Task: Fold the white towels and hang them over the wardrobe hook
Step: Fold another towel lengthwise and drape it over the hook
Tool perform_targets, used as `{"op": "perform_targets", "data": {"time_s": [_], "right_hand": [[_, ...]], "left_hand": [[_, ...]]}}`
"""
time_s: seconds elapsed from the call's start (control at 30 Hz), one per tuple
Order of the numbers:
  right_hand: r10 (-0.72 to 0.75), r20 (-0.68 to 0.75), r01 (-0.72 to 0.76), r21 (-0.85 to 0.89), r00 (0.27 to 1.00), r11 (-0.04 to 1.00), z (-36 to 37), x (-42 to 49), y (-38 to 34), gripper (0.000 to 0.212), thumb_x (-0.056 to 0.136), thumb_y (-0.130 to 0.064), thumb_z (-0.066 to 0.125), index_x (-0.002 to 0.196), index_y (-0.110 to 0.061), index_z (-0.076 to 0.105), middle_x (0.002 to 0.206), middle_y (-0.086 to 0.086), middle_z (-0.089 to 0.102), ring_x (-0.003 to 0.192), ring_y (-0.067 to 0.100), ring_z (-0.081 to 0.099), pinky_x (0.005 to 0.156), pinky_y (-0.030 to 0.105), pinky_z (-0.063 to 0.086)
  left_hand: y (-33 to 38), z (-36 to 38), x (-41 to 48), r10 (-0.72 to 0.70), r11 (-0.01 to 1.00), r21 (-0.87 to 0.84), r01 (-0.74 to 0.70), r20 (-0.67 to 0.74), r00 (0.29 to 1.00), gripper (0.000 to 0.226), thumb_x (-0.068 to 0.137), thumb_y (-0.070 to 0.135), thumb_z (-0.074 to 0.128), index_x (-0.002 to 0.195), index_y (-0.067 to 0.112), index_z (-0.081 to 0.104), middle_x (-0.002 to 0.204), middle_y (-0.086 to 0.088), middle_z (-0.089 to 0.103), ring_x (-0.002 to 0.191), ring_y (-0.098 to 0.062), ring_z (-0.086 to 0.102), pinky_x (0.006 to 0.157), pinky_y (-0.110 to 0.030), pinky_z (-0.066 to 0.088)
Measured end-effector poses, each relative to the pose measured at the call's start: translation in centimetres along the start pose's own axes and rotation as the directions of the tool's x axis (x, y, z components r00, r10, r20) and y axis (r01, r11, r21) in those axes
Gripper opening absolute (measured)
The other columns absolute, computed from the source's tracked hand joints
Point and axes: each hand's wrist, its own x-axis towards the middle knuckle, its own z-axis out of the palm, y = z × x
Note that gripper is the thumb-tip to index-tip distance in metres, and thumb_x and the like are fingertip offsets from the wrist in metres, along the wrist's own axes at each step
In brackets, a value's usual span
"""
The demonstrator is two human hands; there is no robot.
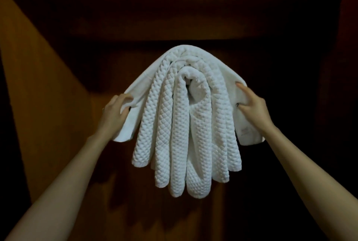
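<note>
Several folded white towels [186, 124] hang draped one over another inside a dark brown wardrobe. The inner ones have a quilted waffle texture. The outermost is a smooth white towel [195, 55] laid over the top of the stack. My left hand [116, 111] grips its left hanging edge. My right hand [251, 103] pinches its right hanging edge, where a small label shows lower down. The hook itself is hidden under the towels.
The wardrobe's back panel [174, 18] is dark wood. A lighter side panel [34, 86] slants along the left. The right side is in deep shadow.
</note>
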Motion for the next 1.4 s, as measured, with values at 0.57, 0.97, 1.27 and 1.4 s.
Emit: {"op": "perform_targets", "data": {"time_s": [0.57, 0.97, 1.27, 1.4], "right_hand": [[0.179, 0.117, -0.176, -0.035, 0.977, 0.984, 0.0, -6.6, 3.6, 0.056, 0.082, -0.006, 0.062, 0.132, -0.029, 0.057, 0.133, 0.003, 0.058, 0.117, 0.021, 0.057, 0.093, 0.039, 0.051], [0.262, 0.158, -0.298, 0.291, 0.952, 0.909, -0.6, -9.8, 0.7, 0.047, 0.092, -0.007, 0.048, 0.135, -0.023, 0.056, 0.138, -0.004, 0.055, 0.119, 0.014, 0.058, 0.091, 0.024, 0.049], [0.243, 0.385, -0.360, 0.266, 0.890, 0.894, -1.6, -11.2, -0.3, 0.055, 0.099, -0.055, 0.030, 0.122, -0.021, 0.066, 0.119, -0.007, 0.063, 0.103, -0.003, 0.058, 0.091, 0.019, 0.042], [0.152, 0.476, -0.238, 0.125, 0.866, 0.963, -0.3, -12.0, -1.4, 0.055, 0.102, -0.053, 0.026, 0.140, -0.022, 0.051, 0.142, -0.005, 0.050, 0.126, 0.007, 0.046, 0.104, 0.024, 0.034]], "left_hand": [[0.2, 0.8, -7.7, -0.221, 0.975, 0.091, 0.204, 0.270, 0.937, 0.039, 0.090, -0.005, 0.049, 0.120, 0.013, 0.065, 0.123, -0.018, 0.059, 0.110, -0.035, 0.056, 0.087, -0.038, 0.047], [4.3, 1.3, -12.0, -0.339, 0.888, -0.221, 0.403, 0.276, 0.899, 0.054, 0.091, -0.005, 0.049, 0.138, 0.022, 0.051, 0.138, -0.004, 0.052, 0.115, -0.012, 0.056, 0.080, -0.008, 0.042], [9.9, 2.4, -9.9, -0.342, 0.777, -0.435, 0.455, 0.316, 0.885, 0.067, 0.094, 0.059, 0.040, 0.145, 0.053, -0.005, 0.136, 0.050, 0.020, 0.120, 0.017, 0.031, 0.100, -0.021, 0.027], [10.0, 3.7, -10.6, -0.401, 0.772, -0.300, 0.561, 0.455, 0.795, 0.079, 0.089, 0.065, 0.043, 0.152, 0.035, 0.006, 0.146, 0.013, 0.037, 0.132, -0.014, 0.041, 0.104, -0.028, 0.032]]}}
